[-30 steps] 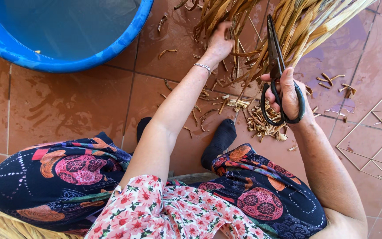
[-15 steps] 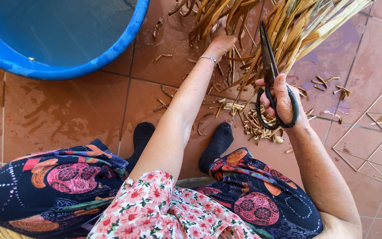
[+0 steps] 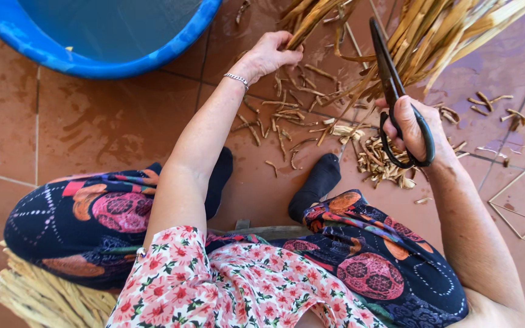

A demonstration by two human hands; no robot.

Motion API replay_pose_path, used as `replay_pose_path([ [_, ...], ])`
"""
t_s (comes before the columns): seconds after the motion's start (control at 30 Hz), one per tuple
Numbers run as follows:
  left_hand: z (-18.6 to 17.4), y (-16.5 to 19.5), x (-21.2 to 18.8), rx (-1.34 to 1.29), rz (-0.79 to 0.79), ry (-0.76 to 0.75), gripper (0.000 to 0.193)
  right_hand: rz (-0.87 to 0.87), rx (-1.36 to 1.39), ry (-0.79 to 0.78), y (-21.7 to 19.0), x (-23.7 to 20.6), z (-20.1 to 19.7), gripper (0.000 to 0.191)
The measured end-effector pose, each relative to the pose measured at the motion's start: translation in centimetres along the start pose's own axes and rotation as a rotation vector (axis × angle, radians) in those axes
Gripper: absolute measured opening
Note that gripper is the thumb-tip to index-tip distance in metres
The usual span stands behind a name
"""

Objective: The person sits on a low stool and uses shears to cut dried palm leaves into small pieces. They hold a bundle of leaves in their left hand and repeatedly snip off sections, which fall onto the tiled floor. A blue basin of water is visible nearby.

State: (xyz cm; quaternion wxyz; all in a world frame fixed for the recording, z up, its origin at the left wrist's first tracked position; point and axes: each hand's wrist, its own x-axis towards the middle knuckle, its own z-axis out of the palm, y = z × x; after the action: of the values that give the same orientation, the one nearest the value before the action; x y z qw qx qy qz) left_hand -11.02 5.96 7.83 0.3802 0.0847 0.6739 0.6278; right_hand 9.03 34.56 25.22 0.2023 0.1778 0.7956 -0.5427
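Gripping one pair of scissors (image 3: 396, 91) — right hand (image 3: 414, 124); left hand (image 3: 268, 54) pinches one reed (image 3: 305, 24).

Tub (image 3: 92, 58) left of reed bundle (image 3: 445, 30), cuttings (image 3: 384, 167) beneath.

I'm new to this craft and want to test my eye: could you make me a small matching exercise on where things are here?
Things:
1. scissors
2. blue tub
3. cut scraps
4. bracelet

Places:
A. on the left wrist
B. top left, on the tiled floor
C. in the right hand
D. heaped on the tiles beside the right foot

Pairs: 1-C, 2-B, 3-D, 4-A
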Motion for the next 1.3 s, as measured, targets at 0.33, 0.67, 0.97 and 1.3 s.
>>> replay_pose_path([
  [0.33,1.3,-3.8,-8.8,-0.364,0.004,-0.157,0.034,0.033,-0.553,-0.207,4.7,1.7,1.7,0.064],
  [0.67,2.0,-10.2,-12.1,-0.466,-0.201,-0.181,0.035,-0.072,-0.659,-0.413,5.3,1.1,3.8,0.074],
  [0.97,4.1,-15.0,-12.2,-0.562,-0.281,-0.167,0.017,0.007,-0.739,-0.497,5.7,1.6,6.9,0.078],
  [1.3,5.6,-15.0,-12.5,-0.562,-0.312,-0.226,0.022,-0.107,-0.829,-0.506,6.8,2.4,8.7,0.065],
])
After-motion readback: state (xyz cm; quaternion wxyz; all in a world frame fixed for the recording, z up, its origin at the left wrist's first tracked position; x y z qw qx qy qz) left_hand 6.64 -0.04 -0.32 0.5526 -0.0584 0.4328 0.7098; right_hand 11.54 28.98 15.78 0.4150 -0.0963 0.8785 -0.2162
